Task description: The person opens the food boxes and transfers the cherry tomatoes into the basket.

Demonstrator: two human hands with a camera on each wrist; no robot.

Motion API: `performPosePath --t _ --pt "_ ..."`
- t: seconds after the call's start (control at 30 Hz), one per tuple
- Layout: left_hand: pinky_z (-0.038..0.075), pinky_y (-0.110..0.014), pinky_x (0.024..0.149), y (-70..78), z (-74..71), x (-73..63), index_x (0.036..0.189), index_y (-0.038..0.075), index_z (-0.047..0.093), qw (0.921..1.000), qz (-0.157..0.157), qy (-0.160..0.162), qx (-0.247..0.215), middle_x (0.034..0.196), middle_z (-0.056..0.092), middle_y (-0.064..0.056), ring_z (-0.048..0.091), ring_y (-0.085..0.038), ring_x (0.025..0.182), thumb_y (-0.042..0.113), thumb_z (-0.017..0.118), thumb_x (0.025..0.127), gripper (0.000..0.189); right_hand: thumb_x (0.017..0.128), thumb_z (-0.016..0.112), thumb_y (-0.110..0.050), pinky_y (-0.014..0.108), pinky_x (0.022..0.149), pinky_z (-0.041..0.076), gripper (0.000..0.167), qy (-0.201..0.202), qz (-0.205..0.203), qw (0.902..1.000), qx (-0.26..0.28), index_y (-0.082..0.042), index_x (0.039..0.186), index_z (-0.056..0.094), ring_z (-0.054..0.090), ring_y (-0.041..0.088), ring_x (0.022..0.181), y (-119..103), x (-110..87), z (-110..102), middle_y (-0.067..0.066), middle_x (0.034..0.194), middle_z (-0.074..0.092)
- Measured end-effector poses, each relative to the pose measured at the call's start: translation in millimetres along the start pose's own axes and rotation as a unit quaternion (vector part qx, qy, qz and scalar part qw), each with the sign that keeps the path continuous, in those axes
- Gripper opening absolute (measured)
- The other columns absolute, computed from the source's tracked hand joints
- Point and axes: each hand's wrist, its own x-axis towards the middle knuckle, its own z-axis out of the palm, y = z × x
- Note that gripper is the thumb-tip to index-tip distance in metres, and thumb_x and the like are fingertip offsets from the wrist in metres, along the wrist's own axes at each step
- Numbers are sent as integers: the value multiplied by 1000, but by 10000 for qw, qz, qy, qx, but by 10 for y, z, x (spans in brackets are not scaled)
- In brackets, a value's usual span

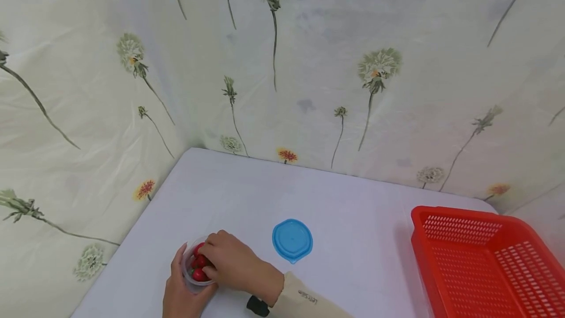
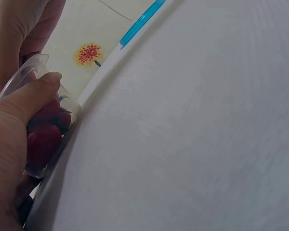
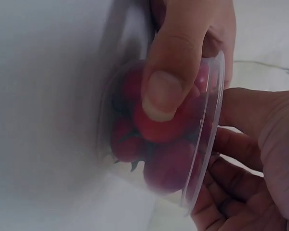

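Note:
A clear round plastic tub (image 1: 192, 286) stands on the white table, filled with small red tomatoes (image 3: 168, 166) that have green leafy tops. My left hand (image 1: 183, 293) grips the tub around its side; its thumb (image 3: 166, 91) presses against the wall in the right wrist view. From above, my right hand (image 1: 236, 261) reaches over the rim with bent fingers among the tomatoes. Whether those fingertips pinch a tomato is hidden. In the left wrist view, the tub (image 2: 36, 168) shows at the left edge, tomatoes visible through its wall.
A blue lid (image 1: 292, 240) lies flat on the table, right of the tub and beyond the right forearm. Toward the right edge stands a red plastic basket (image 1: 425, 264) with perforated sides. A flower-patterned curtain (image 1: 309, 63) hangs behind the table and along its left side.

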Motion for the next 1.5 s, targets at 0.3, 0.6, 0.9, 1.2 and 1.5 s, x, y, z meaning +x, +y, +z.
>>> performPosePath --t 0.3,0.6,0.9,1.2,1.5 --pt "43 -67 106 3 32 -25 161 11 23 10000 48 32 66 149 50 -31 53 -49 133 31 93 79 109 96 77 -29 14 82 45 21 -99 203 9997 -123 -17 112 71 49 5 92 -26 -18 2 -8 104 67" --pt "43 -65 104 17 51 -1 162 13 22 9999 29 73 104 150 50 -28 53 -50 134 29 93 79 111 95 78 -26 13 76 43 27 -308 250 9979 516 -15 119 72 47 4 92 83 23 -1 -9 104 67" --pt "41 -67 106 43 42 -17 163 13 21 9999 -61 49 142 151 49 -28 51 -50 135 32 94 78 114 96 77 -24 11 74 43 27 -472 206 9922 1138 -16 122 71 47 2 94 132 -12 -30 -12 103 65" --pt "42 -69 104 28 9 -4 164 15 20 9998 -38 52 172 151 50 -28 52 -51 134 34 94 79 114 99 74 -32 10 76 41 26 -181 -105 9895 1429 -20 122 70 47 0 96 167 -45 22 -17 105 66" --pt "40 -69 106 38 -13 -24 164 15 17 9997 -139 -93 158 153 47 -29 50 -51 136 33 92 81 114 99 74 -36 12 86 39 32 -31 -349 9936 1075 -23 128 70 48 4 108 176 -86 104 -11 117 65"
